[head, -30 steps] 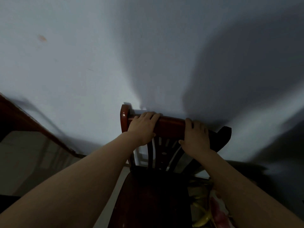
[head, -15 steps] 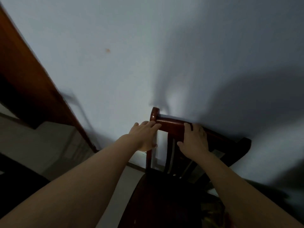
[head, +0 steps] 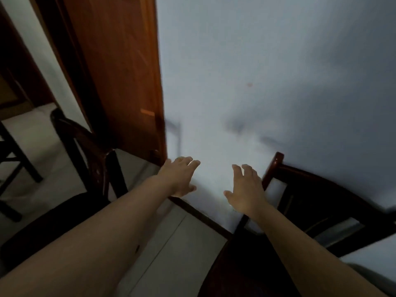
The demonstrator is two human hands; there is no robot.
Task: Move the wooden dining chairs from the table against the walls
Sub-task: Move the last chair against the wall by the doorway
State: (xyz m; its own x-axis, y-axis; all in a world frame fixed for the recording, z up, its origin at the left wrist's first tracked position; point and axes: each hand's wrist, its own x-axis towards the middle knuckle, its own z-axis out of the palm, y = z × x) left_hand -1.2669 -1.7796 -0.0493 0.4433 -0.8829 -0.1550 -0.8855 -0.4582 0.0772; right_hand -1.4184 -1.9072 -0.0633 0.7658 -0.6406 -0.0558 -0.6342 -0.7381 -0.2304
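1. We see the left hand point(head: 179, 177) spread wide, palm down, fingers apart — it holds nothing and touches nothing.
2. We see the right hand point(head: 244, 189) likewise spread, fingers apart and slightly curled, holding nothing; it hovers just left of the right chair's corner post without contact.
3. Chairs counted: two. The right chair point(head: 317, 202) stands with its dark red top rail against the pale wall point(head: 257, 71), its seat running under the right forearm.
4. The left chair point(head: 90, 151) stands left of the left forearm — its curved back is beside the wooden door point(head: 120, 67), on the light floor point(head: 171, 243).
5. Hands counted: two, both free, well apart from each other, both in front of the wall.
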